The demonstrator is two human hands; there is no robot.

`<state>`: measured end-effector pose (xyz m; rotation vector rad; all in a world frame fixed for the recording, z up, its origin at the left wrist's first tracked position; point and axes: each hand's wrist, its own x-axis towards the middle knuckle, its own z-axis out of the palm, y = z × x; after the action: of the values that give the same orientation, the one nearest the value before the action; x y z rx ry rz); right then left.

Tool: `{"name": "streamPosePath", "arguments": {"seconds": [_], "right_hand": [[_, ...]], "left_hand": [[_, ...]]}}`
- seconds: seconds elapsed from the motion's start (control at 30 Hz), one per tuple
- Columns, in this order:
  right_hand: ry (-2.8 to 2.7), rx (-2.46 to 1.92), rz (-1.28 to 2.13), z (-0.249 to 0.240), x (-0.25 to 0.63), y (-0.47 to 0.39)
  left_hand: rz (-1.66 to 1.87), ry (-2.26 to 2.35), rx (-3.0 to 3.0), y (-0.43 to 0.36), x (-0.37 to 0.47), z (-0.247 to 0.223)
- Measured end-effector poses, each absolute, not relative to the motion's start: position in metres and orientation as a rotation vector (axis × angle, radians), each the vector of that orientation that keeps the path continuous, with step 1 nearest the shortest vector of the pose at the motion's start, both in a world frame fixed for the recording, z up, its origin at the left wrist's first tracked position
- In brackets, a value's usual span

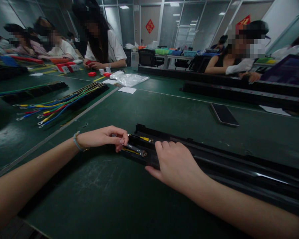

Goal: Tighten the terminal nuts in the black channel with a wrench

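Observation:
A long black channel-shaped housing lies across the green table, running off to the right. My left hand is closed around the handle of a metal wrench, whose ring end rests over a fastener at the housing's left end. Beside the wrench, a yellow cable ends at a second fastener inside the housing. Spread over the housing just right of the wrench, my right hand grips its body, fingers over the far side and thumb at the near edge.
A phone lies beyond the housing. Coloured cables with ring lugs are at the left. Behind them are a clear plastic bag, small red parts and more black housings. Several people sit across the table.

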<state>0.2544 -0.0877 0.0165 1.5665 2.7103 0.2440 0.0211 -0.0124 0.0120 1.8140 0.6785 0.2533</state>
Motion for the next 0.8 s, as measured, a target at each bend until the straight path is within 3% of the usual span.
{"name": "streamPosePath", "arguments": {"seconds": [0.8], "right_hand": [[2.725,1.554,0.272,0.0148,0.255,-0.0877]], "left_hand": [[0.237,0.68,1.86,-0.0138,0.0197,0.0125]]}}
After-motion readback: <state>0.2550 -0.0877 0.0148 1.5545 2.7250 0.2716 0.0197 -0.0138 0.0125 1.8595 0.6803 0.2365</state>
